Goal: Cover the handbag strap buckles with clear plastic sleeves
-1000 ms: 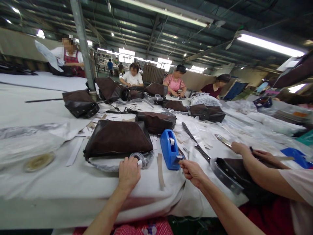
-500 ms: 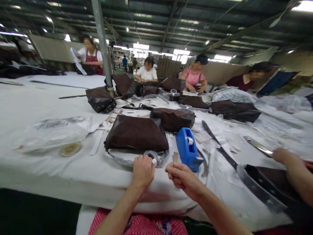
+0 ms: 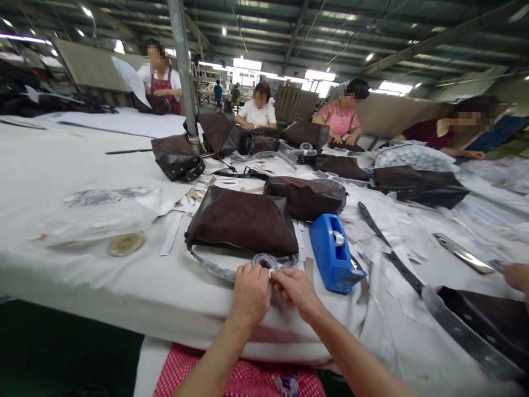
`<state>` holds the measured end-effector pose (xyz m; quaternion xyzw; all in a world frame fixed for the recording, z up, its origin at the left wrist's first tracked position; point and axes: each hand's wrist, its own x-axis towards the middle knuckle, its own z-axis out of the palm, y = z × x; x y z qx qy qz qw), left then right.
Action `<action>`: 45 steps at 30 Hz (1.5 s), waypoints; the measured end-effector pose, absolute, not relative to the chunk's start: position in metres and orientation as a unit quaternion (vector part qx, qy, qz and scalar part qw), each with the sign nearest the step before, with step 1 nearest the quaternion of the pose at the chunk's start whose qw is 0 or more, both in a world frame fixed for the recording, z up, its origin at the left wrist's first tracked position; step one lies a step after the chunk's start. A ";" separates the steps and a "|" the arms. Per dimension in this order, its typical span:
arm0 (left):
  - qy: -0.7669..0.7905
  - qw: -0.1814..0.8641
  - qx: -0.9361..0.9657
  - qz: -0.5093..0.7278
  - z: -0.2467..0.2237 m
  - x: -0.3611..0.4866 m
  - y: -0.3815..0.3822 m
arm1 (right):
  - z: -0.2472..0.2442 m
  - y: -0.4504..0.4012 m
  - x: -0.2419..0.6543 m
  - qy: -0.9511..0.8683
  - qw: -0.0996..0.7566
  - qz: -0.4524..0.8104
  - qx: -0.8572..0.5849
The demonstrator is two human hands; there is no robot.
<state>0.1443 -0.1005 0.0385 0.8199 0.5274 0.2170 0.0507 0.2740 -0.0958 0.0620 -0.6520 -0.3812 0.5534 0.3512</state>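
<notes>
A dark brown bag (image 3: 243, 220) with black leather ends lies in front of me. Along its near side runs a strap (image 3: 212, 268) wrapped in clear plastic, with a coiled, wrapped part (image 3: 264, 260) near the right end. My left hand (image 3: 253, 292) is closed on the wrapped strap beside that coil. Fingertips of my right hand (image 3: 296, 289) are pinched together against the left hand, at a small white piece (image 3: 271, 272). Whether they grip that piece or something thinner cannot be made out. To the right stands a blue tape dispenser (image 3: 334, 253).
Another brown bag (image 3: 306, 196) lies just behind. At left are a plastic bag (image 3: 103, 212) and a tape roll (image 3: 126, 243). A studded strap (image 3: 388, 245), a metal tool (image 3: 463, 253) and a neighbour's hand (image 3: 516, 275) are at right. Several people work across the white-covered table (image 3: 198, 314).
My right hand has moved left and now meets the left hand at the white piece. The neighbour's hand has drawn back right from the metal tool. The view has shifted slightly.
</notes>
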 end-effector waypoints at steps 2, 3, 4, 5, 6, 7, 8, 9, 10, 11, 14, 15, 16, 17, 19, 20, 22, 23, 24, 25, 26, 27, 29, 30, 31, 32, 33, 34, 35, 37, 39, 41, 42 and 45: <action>0.527 0.051 0.818 0.222 0.036 0.144 -0.101 | 0.062 -0.095 0.274 -0.370 0.343 0.570 -0.649; 0.527 0.049 0.817 0.229 0.034 0.144 -0.101 | 0.061 -0.094 0.274 -0.356 0.338 0.584 -0.647; 0.525 0.044 0.817 0.237 0.033 0.144 -0.102 | 0.061 -0.094 0.275 -0.340 0.333 0.598 -0.645; 0.520 0.037 0.817 0.246 0.031 0.143 -0.102 | 0.060 -0.094 0.277 -0.322 0.329 0.612 -0.643; 0.512 0.028 0.820 0.255 0.029 0.143 -0.102 | 0.060 -0.094 0.278 -0.308 0.327 0.624 -0.640; 0.501 0.019 0.825 0.261 0.027 0.142 -0.102 | 0.060 -0.094 0.281 -0.299 0.325 0.637 -0.633; 0.491 0.010 0.830 0.265 0.026 0.141 -0.102 | 0.060 -0.094 0.284 -0.294 0.322 0.650 -0.622; 0.483 0.004 0.835 0.265 0.025 0.140 -0.102 | 0.061 -0.094 0.287 -0.293 0.318 0.665 -0.610; 0.479 0.001 0.838 0.263 0.025 0.140 -0.102 | 0.062 -0.094 0.291 -0.293 0.310 0.679 -0.597; 0.478 0.002 0.839 0.261 0.025 0.139 -0.102 | 0.063 -0.094 0.295 -0.295 0.301 0.692 -0.585; 0.487 0.015 0.834 0.257 0.028 0.139 -0.101 | 0.066 -0.096 0.304 -0.328 0.284 0.695 -0.574; 0.490 0.020 0.833 0.256 0.029 0.140 -0.101 | 0.065 -0.097 0.305 -0.350 0.280 0.680 -0.580; 0.492 0.024 0.832 0.256 0.030 0.140 -0.100 | 0.064 -0.098 0.305 -0.373 0.277 0.660 -0.591; 0.494 0.028 0.831 0.256 0.031 0.140 -0.100 | 0.062 -0.099 0.303 -0.392 0.276 0.637 -0.603; 0.495 0.037 0.830 0.256 0.033 0.141 -0.100 | 0.057 -0.101 0.297 -0.411 0.290 0.595 -0.627; 0.495 0.042 0.829 0.256 0.034 0.141 -0.100 | 0.054 -0.102 0.293 -0.410 0.305 0.577 -0.637; 0.500 0.052 0.827 0.251 0.036 0.142 -0.100 | 0.046 -0.102 0.286 -0.403 0.337 0.545 -0.653; 0.507 0.056 0.824 0.245 0.038 0.142 -0.100 | 0.043 -0.102 0.284 -0.404 0.349 0.532 -0.657; 0.517 0.057 0.820 0.237 0.040 0.143 -0.100 | 0.039 -0.102 0.282 -0.408 0.359 0.520 -0.659; 0.528 0.057 0.817 0.227 0.042 0.144 -0.099 | 0.036 -0.102 0.281 -0.414 0.367 0.509 -0.660; 0.538 0.055 0.814 0.213 0.045 0.145 -0.098 | 0.033 -0.101 0.281 -0.421 0.372 0.499 -0.660; 0.549 0.051 0.811 0.197 0.047 0.147 -0.097 | 0.031 -0.101 0.282 -0.427 0.376 0.490 -0.660; 0.565 0.041 0.808 0.162 0.051 0.149 -0.095 | 0.030 -0.101 0.282 -0.433 0.379 0.483 -0.660; 0.569 0.037 0.808 0.147 0.053 0.150 -0.094 | 0.031 -0.101 0.283 -0.432 0.380 0.485 -0.659; 0.573 0.035 0.807 0.136 0.056 0.151 -0.093 | 0.032 -0.101 0.283 -0.427 0.382 0.493 -0.655; 0.576 0.034 0.807 0.129 0.058 0.151 -0.091 | 0.034 -0.101 0.283 -0.420 0.385 0.508 -0.646; 0.576 0.036 0.807 0.126 0.060 0.151 -0.089 | 0.035 -0.101 0.283 -0.412 0.393 0.525 -0.633; 0.577 0.040 0.806 0.124 0.063 0.151 -0.087 | 0.036 -0.101 0.283 -0.406 0.407 0.541 -0.614; 0.578 0.045 0.805 0.124 0.066 0.150 -0.085 | 0.037 -0.101 0.283 -0.403 0.424 0.552 -0.594; 0.579 0.057 0.804 0.122 0.072 0.149 -0.081 | 0.038 -0.101 0.284 -0.415 0.458 0.547 -0.564; 0.582 0.070 0.801 0.121 0.077 0.148 -0.078 | 0.039 -0.101 0.283 -0.438 0.480 0.516 -0.558; 0.588 0.082 0.795 0.124 0.080 0.147 -0.076 | 0.041 -0.101 0.282 -0.442 0.483 0.504 -0.562; 0.591 0.088 0.792 0.127 0.081 0.146 -0.076 | 0.043 -0.102 0.282 -0.430 0.480 0.517 -0.563; 0.592 0.097 0.789 0.135 0.082 0.148 -0.076 | 0.049 -0.106 0.281 -0.358 0.456 0.586 -0.566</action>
